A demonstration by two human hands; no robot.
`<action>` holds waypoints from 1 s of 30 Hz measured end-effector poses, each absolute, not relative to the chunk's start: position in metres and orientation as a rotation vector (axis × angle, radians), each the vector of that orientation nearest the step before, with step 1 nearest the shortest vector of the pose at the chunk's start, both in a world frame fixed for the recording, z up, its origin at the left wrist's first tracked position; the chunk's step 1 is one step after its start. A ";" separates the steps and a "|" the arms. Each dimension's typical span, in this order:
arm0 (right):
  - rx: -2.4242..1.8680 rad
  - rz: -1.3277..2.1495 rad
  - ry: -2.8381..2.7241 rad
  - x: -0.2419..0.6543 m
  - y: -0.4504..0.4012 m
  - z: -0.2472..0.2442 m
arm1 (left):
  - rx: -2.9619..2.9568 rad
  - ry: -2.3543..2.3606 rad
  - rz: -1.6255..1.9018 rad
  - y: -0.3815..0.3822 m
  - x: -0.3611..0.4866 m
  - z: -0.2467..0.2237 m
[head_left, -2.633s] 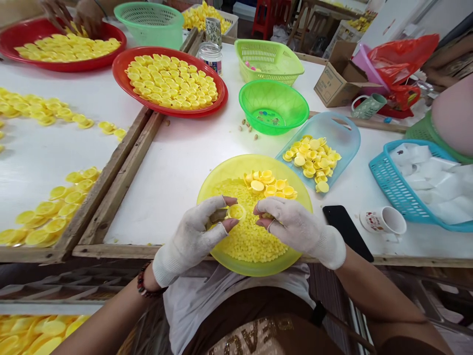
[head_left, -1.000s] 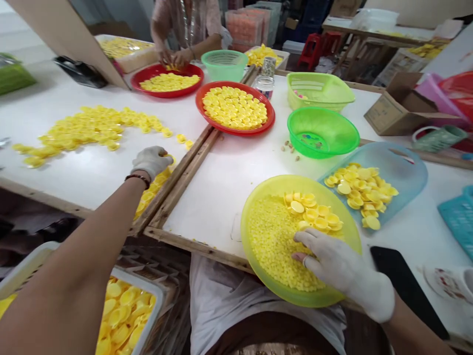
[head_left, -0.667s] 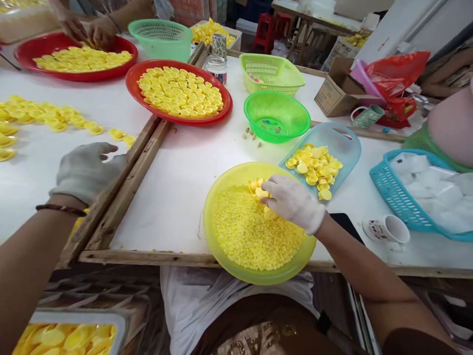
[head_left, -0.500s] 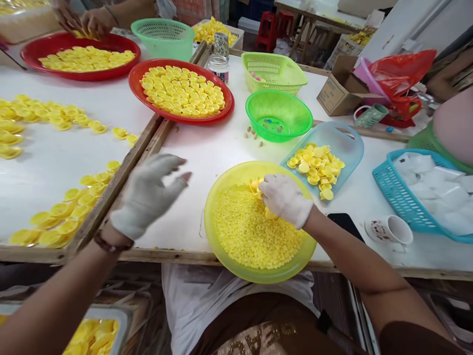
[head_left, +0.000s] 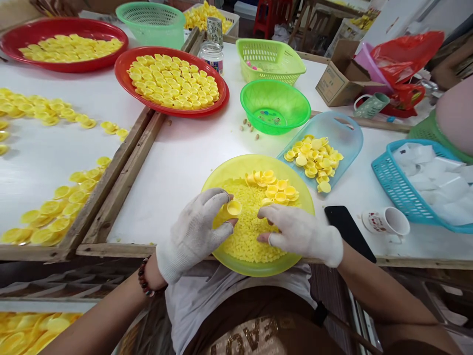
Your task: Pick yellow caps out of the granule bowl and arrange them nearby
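A yellow bowl (head_left: 213, 181) filled with small yellow pellets (head_left: 242, 246) stands in front of me at the table's edge. My left hand (head_left: 199, 229), in a white glove with bare fingertips, has a small yellow plastic cup (head_left: 233, 207) between thumb and fingers over the bowl's left side. Opposite it, my gloved right hand (head_left: 295, 231) hovers low over the pellets, thumb and forefinger apart, with nothing visible between them. Several more yellow cups (head_left: 281, 190) sit on the pellets at the bowl's back right. A pile of yellow lidded cups (head_left: 314, 157) lies on a blue translucent board (head_left: 342, 135).
Behind the bowl are a green basin (head_left: 275, 106), a lime basket (head_left: 271, 59) and a red tray (head_left: 123, 81) of yellow cups. A phone (head_left: 349, 231), a mug (head_left: 386, 222) and a blue basket (head_left: 388, 185) stand right. A wooden rail (head_left: 118, 167) runs along the left.
My left hand has come right, from above the table to the bowl, and now has a cup. My right hand has drawn back toward me, leaving cups visible at the bowl's back.
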State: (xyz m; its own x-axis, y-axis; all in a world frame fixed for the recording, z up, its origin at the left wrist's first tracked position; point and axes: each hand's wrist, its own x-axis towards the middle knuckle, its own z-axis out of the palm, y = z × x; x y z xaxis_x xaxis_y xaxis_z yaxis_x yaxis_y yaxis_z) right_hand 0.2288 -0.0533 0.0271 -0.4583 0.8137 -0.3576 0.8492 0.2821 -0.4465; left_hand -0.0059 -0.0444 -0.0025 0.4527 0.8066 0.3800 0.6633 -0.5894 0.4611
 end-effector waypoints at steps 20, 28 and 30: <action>1.470 -1.063 3.119 0.204 -0.036 0.013 | 2.469 1.400 0.564 -0.049 0.008 -0.014; 1.529 -0.835 2.808 0.228 -0.051 0.005 | 2.476 1.334 0.636 -0.050 0.002 -0.018; 1.414 -0.766 2.657 0.227 -0.057 0.003 | 2.494 1.341 0.596 -0.050 0.002 -0.015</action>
